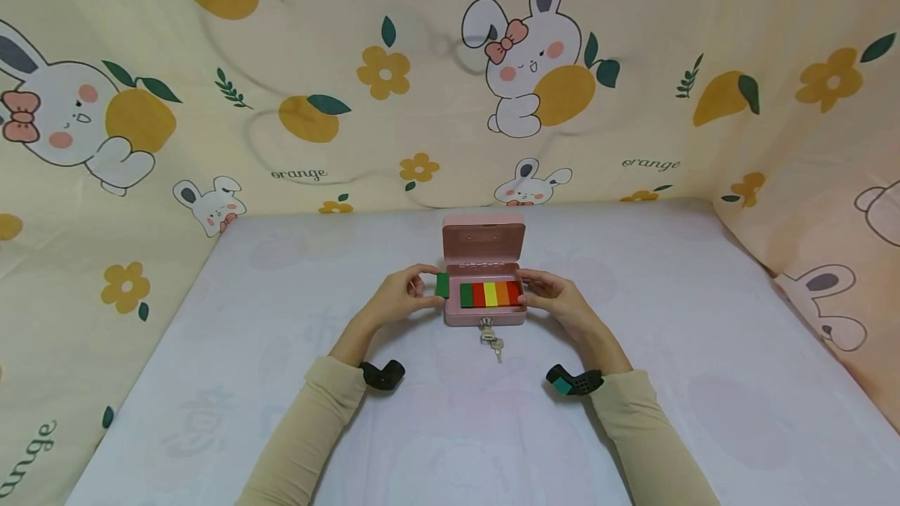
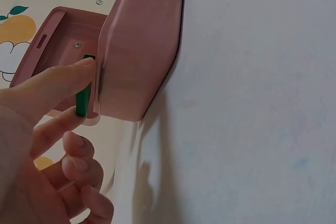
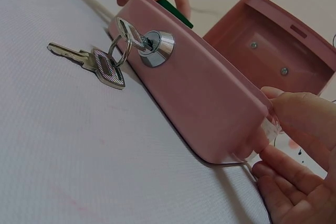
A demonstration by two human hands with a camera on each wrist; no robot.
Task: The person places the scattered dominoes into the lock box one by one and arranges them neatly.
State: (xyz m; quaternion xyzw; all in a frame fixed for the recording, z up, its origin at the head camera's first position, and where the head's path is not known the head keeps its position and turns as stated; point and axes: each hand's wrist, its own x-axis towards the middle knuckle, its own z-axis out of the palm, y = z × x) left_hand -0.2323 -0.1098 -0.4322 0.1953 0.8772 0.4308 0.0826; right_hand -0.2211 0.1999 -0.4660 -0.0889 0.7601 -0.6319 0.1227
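A pink metal cash box (image 1: 485,318) stands with its lid (image 1: 483,242) raised. Several coloured blocks (image 1: 490,294) lie side by side inside: green, red, yellow and orange. My left hand (image 1: 402,293) pinches a flat green block (image 1: 442,285) upright between thumb and fingertips, at the box's left rim. In the left wrist view this green block (image 2: 84,93) shows edge-on beside the box wall. My right hand (image 1: 558,299) grips the box's right side, thumb on the rim and fingers against the outer wall (image 3: 210,98). Its fingertips are partly hidden in the head view.
A key (image 3: 135,34) sits in the front lock (image 3: 158,50), and a second key (image 3: 102,66) hangs from its ring onto the white tablecloth (image 1: 450,428). Behind the table hangs a printed cloth (image 1: 436,37) with rabbits and oranges. Both wrists wear dark straps.
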